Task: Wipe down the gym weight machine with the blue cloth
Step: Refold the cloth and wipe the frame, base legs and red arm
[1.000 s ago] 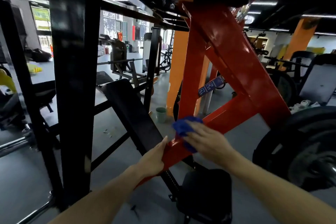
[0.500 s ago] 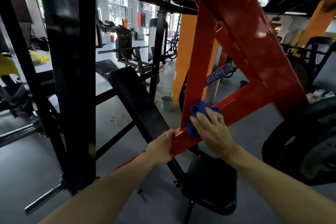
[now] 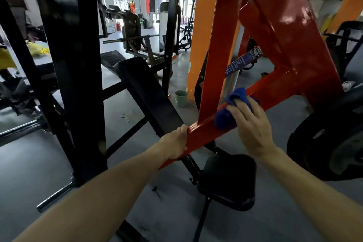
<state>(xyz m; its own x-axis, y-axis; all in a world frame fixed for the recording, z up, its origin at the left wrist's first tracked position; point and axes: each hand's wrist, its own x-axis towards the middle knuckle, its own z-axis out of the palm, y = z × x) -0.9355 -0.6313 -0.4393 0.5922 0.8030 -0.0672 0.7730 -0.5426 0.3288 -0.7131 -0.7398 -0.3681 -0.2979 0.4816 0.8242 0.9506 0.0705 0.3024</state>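
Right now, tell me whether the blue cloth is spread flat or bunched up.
Bunched: the blue cloth sits crumpled in folds under the right hand on the sloping red steel bar.

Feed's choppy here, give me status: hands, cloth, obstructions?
Left hand grips red crossbar. Right hand presses blue cloth on it. Red upright meets bar beside cloth.

Single head-worn wide-angle view, looking forward and down, close to both forearms, machine frame [image 3: 255, 94] near.
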